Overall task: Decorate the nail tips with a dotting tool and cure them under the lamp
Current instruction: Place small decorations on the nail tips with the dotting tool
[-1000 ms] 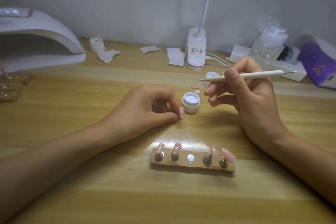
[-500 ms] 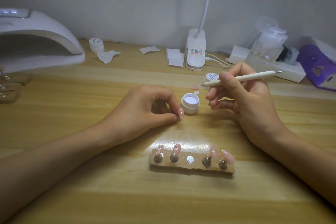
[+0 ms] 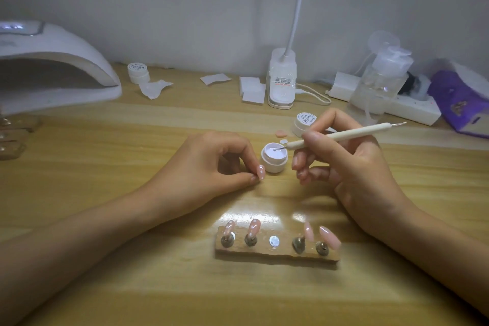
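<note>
1. The left hand (image 3: pixel 211 164) rests on the table (image 3: pixel 132 286), thumb and forefinger pinching a pink tip (image 3: pixel 261 171) that bears white dots.
2. The right hand (image 3: pixel 352 167) grips the tool (image 3: pixel 341 135) like a pen. The tool's thin metal end points to 9 o'clock and reaches into the open pot (image 3: pixel 274 160).
3. The pot stands between the hands, just beside the pinched tip at its 1 o'clock. Its lid (image 3: pixel 304 122) lies at the pot's 1 o'clock, partly behind the right fingers.
4. The holder (image 3: pixel 276 254) lies at the pot's 6 o'clock, nearer the viewer. It carries four pink tips on pegs and a round metal disc in the middle. The two left ones show white dots; the two right ones look plain.
5. The lamp (image 3: pixel 53 61) stands at 10 o'clock, well apart from the hands.
6. At 12 o'clock, by the wall, stands a desk light (image 3: pixel 281 82) with white pads (image 3: pixel 252 91) just beside it.
</note>
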Available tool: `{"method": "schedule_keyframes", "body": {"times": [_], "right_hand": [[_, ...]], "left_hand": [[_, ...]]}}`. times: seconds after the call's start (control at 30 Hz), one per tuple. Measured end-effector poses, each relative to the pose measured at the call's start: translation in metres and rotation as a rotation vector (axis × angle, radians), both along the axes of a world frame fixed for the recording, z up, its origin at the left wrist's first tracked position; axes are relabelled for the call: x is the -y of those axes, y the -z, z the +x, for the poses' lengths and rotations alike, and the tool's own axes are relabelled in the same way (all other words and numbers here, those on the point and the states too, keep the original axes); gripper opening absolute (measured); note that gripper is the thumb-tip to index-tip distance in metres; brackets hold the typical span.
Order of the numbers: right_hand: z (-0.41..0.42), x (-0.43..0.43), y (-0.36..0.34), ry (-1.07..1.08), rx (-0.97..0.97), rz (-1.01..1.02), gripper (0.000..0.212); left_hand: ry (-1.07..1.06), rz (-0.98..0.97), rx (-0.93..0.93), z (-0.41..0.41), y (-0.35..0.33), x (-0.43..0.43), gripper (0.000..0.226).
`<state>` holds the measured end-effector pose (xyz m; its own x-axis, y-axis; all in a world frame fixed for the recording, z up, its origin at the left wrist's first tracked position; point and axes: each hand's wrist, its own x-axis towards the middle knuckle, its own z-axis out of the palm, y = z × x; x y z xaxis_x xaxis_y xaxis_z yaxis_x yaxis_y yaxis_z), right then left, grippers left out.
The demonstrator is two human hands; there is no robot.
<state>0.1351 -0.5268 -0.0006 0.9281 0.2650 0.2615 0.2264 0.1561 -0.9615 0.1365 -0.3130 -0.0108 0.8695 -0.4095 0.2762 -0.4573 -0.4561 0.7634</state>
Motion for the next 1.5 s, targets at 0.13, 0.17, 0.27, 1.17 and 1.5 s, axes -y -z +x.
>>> {"method": "schedule_keyframes", "body": {"times": [0.13,0.17,0.27,1.17,1.5], "right_hand": [[-0.003,-0.0018,-0.0011,-0.016,-0.032,0.004,0.02],[-0.0036,-0.002,-0.0012,-0.017,-0.034,-0.001,0.019],[-0.0047,-0.0027,-0.0006,-0.03,-0.042,-0.022,0.017],[-0.0045,-0.0067,0.003,-0.049,-0.078,-0.146,0.015],[-0.0048,-0.0068,0.0026,-0.053,-0.076,-0.138,0.014]], "left_hand": [[-0.002,-0.009,-0.003,-0.0008,-0.0007,0.0001,0.016],[-0.002,-0.009,-0.004,-0.0009,-0.0009,0.0003,0.016],[-0.005,-0.002,-0.002,-0.0011,-0.0008,0.0002,0.016],[-0.013,0.012,0.0,-0.0011,0.0006,0.0002,0.017],[-0.013,0.021,0.005,-0.0007,0.0001,0.0002,0.016]]}}
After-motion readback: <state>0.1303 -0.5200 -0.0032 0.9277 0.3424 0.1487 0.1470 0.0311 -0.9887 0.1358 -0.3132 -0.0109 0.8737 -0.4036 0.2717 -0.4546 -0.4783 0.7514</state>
